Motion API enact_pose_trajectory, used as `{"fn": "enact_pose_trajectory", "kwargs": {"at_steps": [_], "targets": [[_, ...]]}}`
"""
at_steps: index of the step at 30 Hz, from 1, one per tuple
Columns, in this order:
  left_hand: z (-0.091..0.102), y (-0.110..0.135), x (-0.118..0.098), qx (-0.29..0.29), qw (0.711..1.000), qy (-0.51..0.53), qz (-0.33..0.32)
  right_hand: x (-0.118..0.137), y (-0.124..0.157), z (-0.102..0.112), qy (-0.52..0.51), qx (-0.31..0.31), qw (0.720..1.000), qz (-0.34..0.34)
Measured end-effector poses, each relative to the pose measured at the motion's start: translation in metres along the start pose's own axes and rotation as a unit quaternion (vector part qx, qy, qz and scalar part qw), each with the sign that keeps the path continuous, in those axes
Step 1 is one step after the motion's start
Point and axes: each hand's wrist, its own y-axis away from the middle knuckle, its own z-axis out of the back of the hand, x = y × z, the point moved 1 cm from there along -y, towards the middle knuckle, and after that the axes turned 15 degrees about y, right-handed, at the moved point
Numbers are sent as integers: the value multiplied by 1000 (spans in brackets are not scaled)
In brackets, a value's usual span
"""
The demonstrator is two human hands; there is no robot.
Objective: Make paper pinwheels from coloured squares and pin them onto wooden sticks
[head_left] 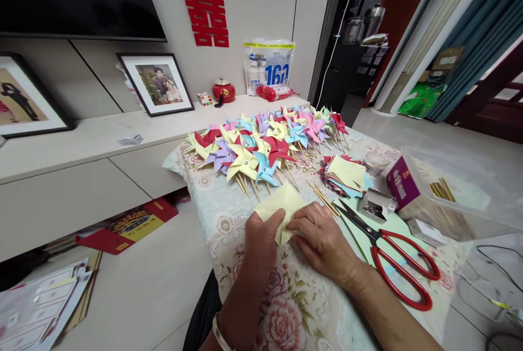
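A pale yellow paper square [281, 205] lies folded on the floral tablecloth [220, 225]. My left hand [261, 239] pinches its near left corner, fingers curled closed on the sheet. My right hand [322, 239] presses down on the paper's right side, fingers bent over the fold. Beyond the paper sits a big heap of finished paper pinwheels [265, 141] in yellow, red, blue, pink and purple, on wooden sticks. Red-handled scissors [392, 255] lie just right of my right hand.
A stack of cut coloured squares [345, 175], loose wooden sticks [322, 195], a small box of pins [373, 206], a purple box [402, 182] and a clear plastic tub [461, 193] stand to the right. A low cabinet [81, 176] with framed photos lines the left.
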Motion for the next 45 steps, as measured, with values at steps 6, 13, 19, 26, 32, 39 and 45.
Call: {"fn": "enact_pose_trajectory", "kwargs": {"at_steps": [6,13,19,26,32,39,45], "targets": [[0,-3,7,24,997,67,21,3,0,2,46,54,997,14],[-3,0,5,18,995,87,38,3,-2,2,43,65,997,-14],[-3,2,4,36,994,93,37,0,-2,1,-26,48,996,-65],[-2,4,5,39,994,85,49,-5,-1,-2,-81,49,988,-121],[-1,1,11,36,995,78,46,-8,0,-5,-85,42,978,-186],[-1,2,11,35,997,51,36,-8,-2,-7,-97,43,970,-218],[1,2,13,44,999,23,17,-6,-3,-7,-95,61,966,-231]]}}
